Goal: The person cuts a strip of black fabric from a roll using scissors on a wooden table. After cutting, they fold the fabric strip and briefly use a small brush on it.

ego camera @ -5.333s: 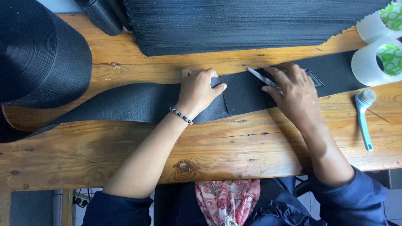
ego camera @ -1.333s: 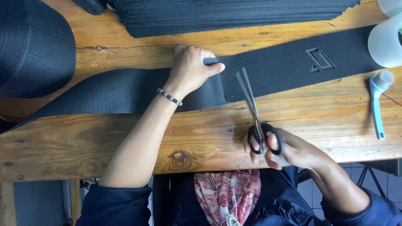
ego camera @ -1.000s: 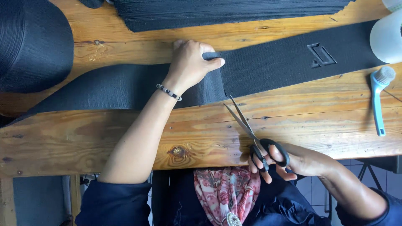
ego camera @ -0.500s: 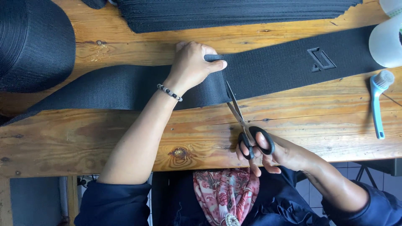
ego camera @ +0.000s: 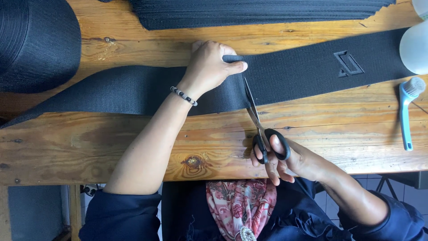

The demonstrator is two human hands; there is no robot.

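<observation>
A wide black woven strap [ego camera: 303,76] lies across the wooden workbench [ego camera: 133,138], running from a big black roll [ego camera: 35,42] at the far left. My left hand [ego camera: 211,64] presses the strap flat, thumb pointing right. My right hand [ego camera: 278,156] grips black-handled scissors [ego camera: 258,120] at the bench's near edge. The blades reach up into the strap's near edge, just right of my left thumb. A raised black square outline [ego camera: 347,63] sits on the strap further right.
A stack of cut black strap pieces [ego camera: 258,11] lies along the far edge. A white tape roll [ego camera: 413,47] and a light-blue brush [ego camera: 406,111] sit at the right. My dark sleeves and a patterned red cloth [ego camera: 240,205] are below the bench edge.
My right hand picked up the scissors, brought them from the bench's near edge up to the strap and set the blades into its near edge. My left hand stayed pressing the strap.
</observation>
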